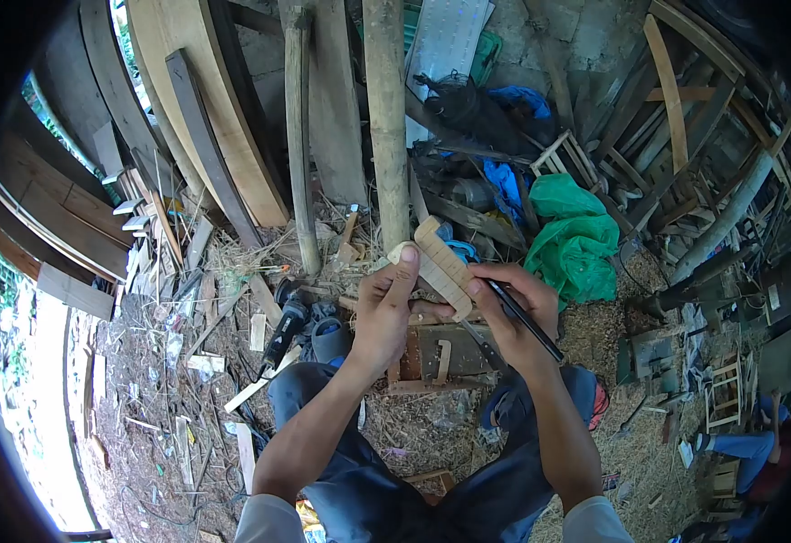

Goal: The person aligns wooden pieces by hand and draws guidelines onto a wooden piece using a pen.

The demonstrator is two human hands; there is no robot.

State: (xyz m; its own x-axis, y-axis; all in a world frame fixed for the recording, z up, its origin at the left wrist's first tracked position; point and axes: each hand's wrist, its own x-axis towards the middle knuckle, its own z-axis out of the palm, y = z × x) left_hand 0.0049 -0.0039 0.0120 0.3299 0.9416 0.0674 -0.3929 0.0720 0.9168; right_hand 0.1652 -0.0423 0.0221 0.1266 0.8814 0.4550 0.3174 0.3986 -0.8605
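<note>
My left hand (384, 312) is closed on a pale, shaped wooden piece (445, 273), with the thumb laid along its near side. Faint lines run across the wood's face, and its ends look curved. My right hand (520, 317) is closed around a dark pencil or pen (535, 328), which slants down to the right. Its fingertips rest at the right edge of the wood. Under the hands, a bladed tool with a dark handle (486, 351) lies on a low wooden box or board (468, 363), beside a small bracket-shaped wood piece (443, 360).
A black power tool (285, 333) lies left of my knees. Tall planks (205, 109) and poles (386, 118) stand ahead. A green plastic bag (574, 240) sits to the right. Wood scraps and shavings cover the ground. Another person (744, 448) is at the lower right.
</note>
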